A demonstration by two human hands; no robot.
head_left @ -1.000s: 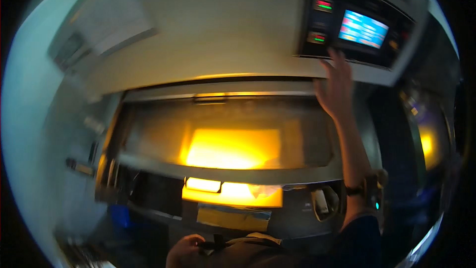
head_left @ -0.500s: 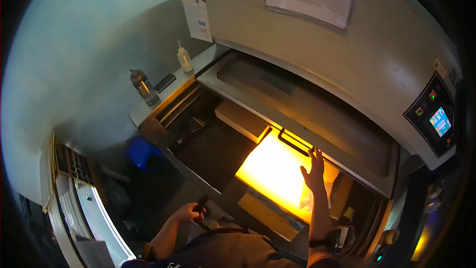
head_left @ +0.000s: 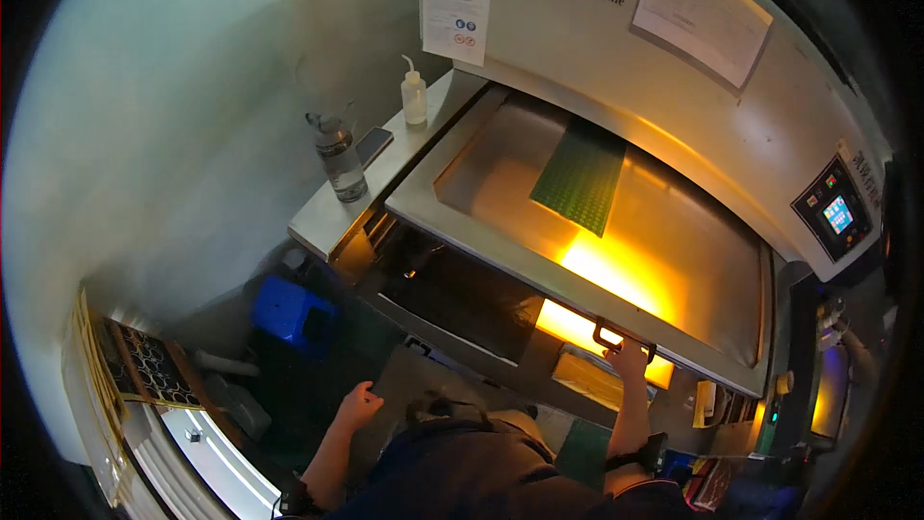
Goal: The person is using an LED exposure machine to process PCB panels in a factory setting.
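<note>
My right hand [head_left: 628, 358] is closed around the black bar handle [head_left: 608, 337] on the front edge of a wide metal-framed tray [head_left: 500, 236]. A green patterned panel [head_left: 582, 173] lies on the tray's surface toward the back. Bright yellow light glows through the tray in front of the panel, and a lit yellow strip [head_left: 577, 325] shows below the frame's front edge. My left hand [head_left: 358, 406] hangs at my left side, away from the machine, its fingers curled in with nothing visible in them.
A white side ledge [head_left: 423, 135] carries a clear water bottle [head_left: 343, 169], a dark phone [head_left: 373, 144] and a squeeze bottle [head_left: 414, 99]. A control panel with a lit screen [head_left: 837, 216] is at right. A blue bin [head_left: 292, 313] and a lit white rack [head_left: 217, 462] stand at left.
The tray has come out toward me, and the green panel on it has come into sight. My right hand has gone from spread fingers to gripping the handle. The view has shifted.
</note>
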